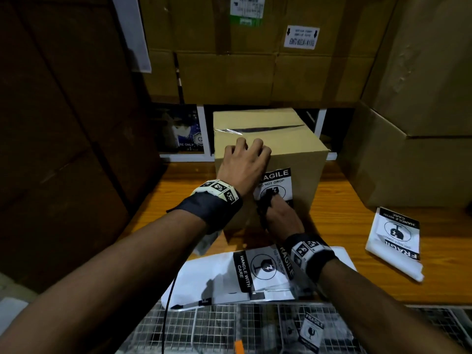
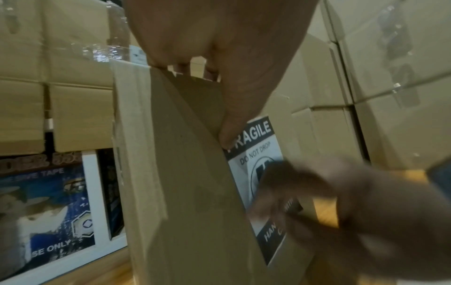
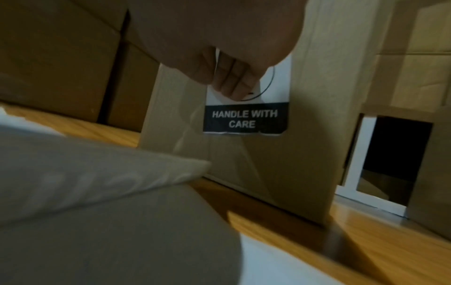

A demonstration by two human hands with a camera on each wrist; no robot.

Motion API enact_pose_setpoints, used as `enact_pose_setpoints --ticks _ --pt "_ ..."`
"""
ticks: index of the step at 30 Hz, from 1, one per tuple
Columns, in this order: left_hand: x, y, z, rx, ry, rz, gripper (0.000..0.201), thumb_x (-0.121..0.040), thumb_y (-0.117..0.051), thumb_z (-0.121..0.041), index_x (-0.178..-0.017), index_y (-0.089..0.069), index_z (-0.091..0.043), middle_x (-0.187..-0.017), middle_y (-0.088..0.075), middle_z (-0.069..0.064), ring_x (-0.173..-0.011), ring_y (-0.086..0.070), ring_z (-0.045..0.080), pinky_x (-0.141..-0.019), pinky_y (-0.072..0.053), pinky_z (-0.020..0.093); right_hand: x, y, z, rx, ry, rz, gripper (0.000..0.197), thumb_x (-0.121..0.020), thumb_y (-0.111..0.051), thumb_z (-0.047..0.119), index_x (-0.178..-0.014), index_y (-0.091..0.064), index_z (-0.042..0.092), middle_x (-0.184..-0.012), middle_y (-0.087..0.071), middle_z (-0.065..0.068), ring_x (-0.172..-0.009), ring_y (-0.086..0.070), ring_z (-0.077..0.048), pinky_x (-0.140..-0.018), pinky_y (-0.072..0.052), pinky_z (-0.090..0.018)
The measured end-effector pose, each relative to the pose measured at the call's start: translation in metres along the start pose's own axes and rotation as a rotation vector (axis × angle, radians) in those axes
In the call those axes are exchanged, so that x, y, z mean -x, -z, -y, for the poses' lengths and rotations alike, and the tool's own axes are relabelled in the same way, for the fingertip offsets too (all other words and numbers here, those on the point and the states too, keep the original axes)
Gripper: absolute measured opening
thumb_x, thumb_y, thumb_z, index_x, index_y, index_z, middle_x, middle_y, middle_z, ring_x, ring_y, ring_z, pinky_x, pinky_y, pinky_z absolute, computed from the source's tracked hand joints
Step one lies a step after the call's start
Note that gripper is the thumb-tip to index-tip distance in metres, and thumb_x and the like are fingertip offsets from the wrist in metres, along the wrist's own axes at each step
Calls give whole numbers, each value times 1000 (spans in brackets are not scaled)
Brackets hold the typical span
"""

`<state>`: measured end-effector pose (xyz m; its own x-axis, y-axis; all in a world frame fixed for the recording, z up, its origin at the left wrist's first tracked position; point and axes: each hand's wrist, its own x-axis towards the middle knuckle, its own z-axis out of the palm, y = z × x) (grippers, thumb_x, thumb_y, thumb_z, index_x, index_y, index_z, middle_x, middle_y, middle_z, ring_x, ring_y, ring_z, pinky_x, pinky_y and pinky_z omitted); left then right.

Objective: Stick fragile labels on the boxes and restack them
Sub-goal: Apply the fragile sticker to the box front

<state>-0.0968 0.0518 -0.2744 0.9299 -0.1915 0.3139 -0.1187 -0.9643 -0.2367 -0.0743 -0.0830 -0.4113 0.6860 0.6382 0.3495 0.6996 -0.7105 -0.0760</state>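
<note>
A taped cardboard box [image 1: 258,121] stands on the wooden table [image 1: 344,200]. A black-and-white FRAGILE label [image 1: 279,183] is on its front face. My left hand [image 1: 245,159] grips the box's top front edge, fingers curled over the top. In the left wrist view its thumb [image 2: 234,123] presses beside the label [image 2: 258,146]. My right hand [image 1: 281,215] presses its fingers on the label's lower half. The right wrist view shows those fingers [image 3: 231,81] just above the "HANDLE WITH CARE" band [image 3: 245,119].
Loose label sheets [image 1: 255,272] lie under my right wrist, and a small stack of labels [image 1: 394,238] sits at the right. Large cartons stand behind [image 1: 255,60], to the right [image 1: 408,162] and to the left [image 1: 63,123]. A wire mesh basket [image 1: 229,328] is nearest me.
</note>
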Motion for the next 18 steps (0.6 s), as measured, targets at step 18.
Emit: enact_pose_setpoints --ticks 18 --pt "-4 5 11 -10 -56 18 50 -96 -59 -33 -138 -37 -20 -138 -41 6 -121 -42 31 -97 -43 45 -30 67 -25 12 -337 -524 69 -72 -80 53 -116 -45 14 -102 -52 -10 -85 -51 -24 -71 -45 -37"
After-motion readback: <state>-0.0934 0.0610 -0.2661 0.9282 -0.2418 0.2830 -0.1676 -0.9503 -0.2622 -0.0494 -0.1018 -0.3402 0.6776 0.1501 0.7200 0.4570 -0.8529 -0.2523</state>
